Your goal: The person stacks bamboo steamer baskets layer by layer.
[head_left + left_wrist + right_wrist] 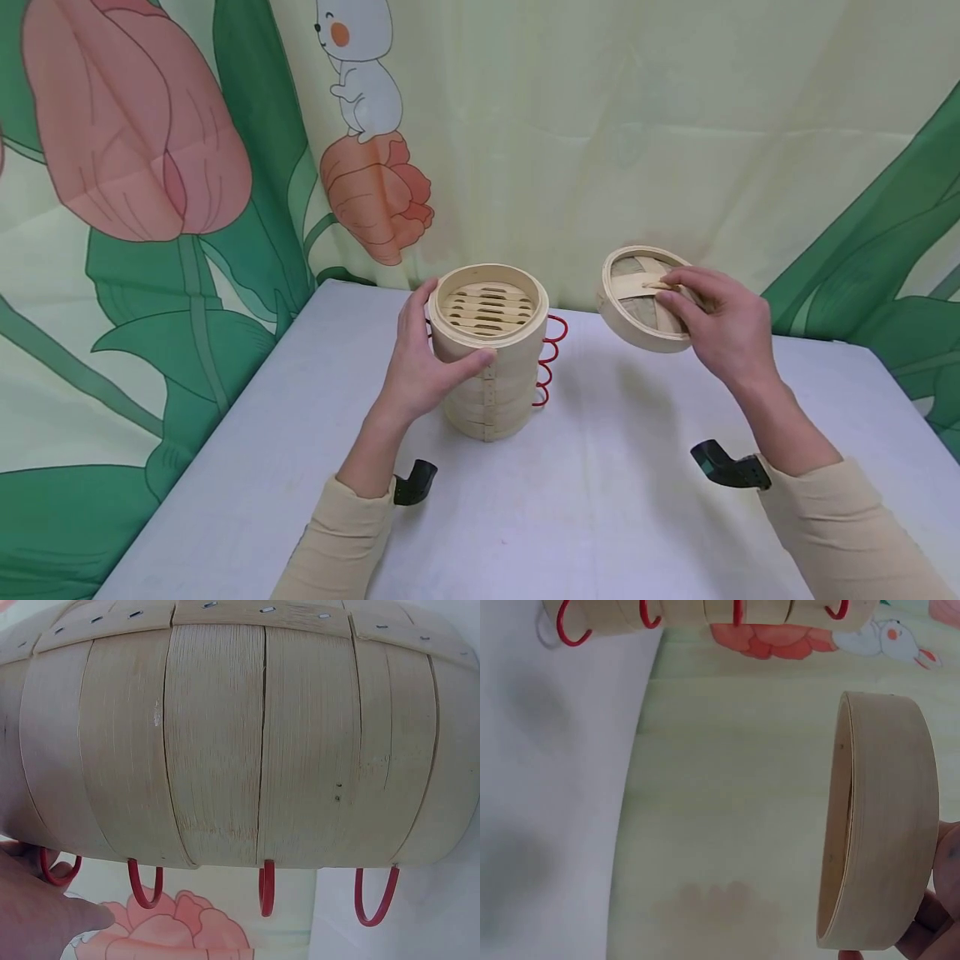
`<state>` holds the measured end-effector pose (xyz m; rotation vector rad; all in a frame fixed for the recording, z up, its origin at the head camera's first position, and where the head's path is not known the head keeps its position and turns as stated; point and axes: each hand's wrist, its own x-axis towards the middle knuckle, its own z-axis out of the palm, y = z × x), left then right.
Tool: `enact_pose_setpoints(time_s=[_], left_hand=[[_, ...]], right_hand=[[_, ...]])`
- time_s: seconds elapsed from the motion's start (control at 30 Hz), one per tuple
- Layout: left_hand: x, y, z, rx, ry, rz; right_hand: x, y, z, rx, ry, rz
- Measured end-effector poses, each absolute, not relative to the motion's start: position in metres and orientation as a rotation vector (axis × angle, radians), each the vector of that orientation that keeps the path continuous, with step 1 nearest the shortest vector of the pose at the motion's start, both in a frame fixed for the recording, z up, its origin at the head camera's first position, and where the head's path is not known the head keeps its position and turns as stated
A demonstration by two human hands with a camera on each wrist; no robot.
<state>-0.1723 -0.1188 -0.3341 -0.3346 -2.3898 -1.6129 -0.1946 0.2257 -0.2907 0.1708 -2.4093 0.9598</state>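
A stack of bamboo steamer baskets (513,375) stands upright on the table, its top tier uncovered and a slatted base (487,310) visible inside. My left hand (416,367) grips the stack near its upper rim, thumb across the front and fingers round the left side. To the right, above the table, my right hand (727,325) pinches the handle strip of the round bamboo lid (637,325), which is tilted. The right wrist view shows the lid (892,825) edge-on. Red loops (267,892) stick out along the stack's side in the left wrist view.
A white-covered table (570,508) lies under both arms. Behind it hangs a pale curtain (585,150) printed with tulips, leaves and a white rabbit. Each wrist carries a black camera mount, such as the right one (727,468).
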Motion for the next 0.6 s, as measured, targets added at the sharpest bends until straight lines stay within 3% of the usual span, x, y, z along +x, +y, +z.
enact_pose_setpoints(time_s=[0.6], left_hand=[[-0.172, -0.119, -0.333, -0.329, -2.406, -1.590]], right_hand=[[-0.189, 0.205, -0.268, 0.158, -2.387, 0.992]])
